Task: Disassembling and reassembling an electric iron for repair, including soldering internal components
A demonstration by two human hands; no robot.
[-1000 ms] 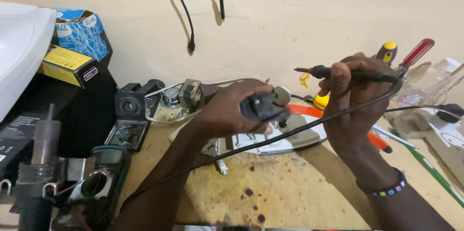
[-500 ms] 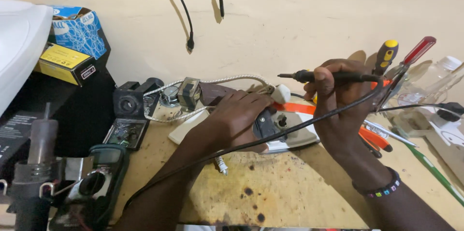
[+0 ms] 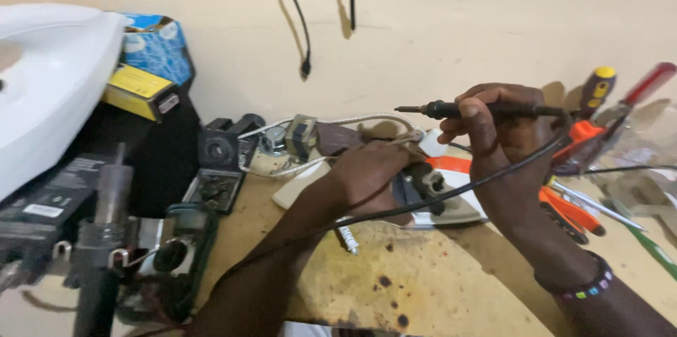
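**Soldering iron raised over an opened clothes iron**

My right hand (image 3: pixel 504 136) is closed around the black handle of a soldering iron (image 3: pixel 486 108), fingers wrapped over the top and thumb underneath. I hold it level, above the bench, with its thin metal tip pointing left. Its black cord (image 3: pixel 423 203) drops from the right end of the handle, curves under my wrist and runs leftward across the bench, passing over my left forearm.

My left hand (image 3: pixel 374 171) lies palm down on the dismantled clothes iron (image 3: pixel 441 196), fingers curled over its far left end; I cannot tell whether they actually pinch anything there. The iron sits flat at the middle of the bench, its pale soleplate and a dark fitting showing just right of my knuckles, below the soldering tip.

A braided white cable (image 3: pixel 331 124) loops behind my left hand towards a small transformer (image 3: pixel 301 136). To the far right stand two screwdrivers, one with a black and yellow handle (image 3: pixel 596 90), one with a red handle (image 3: pixel 652 82), with orange-handled pliers (image 3: pixel 564 210) lying just right of the iron. At far left a white appliance housing (image 3: pixel 49 83) leans over dark boxes. The wooden benchtop (image 3: pixel 423 288) near me is stained and scorched.
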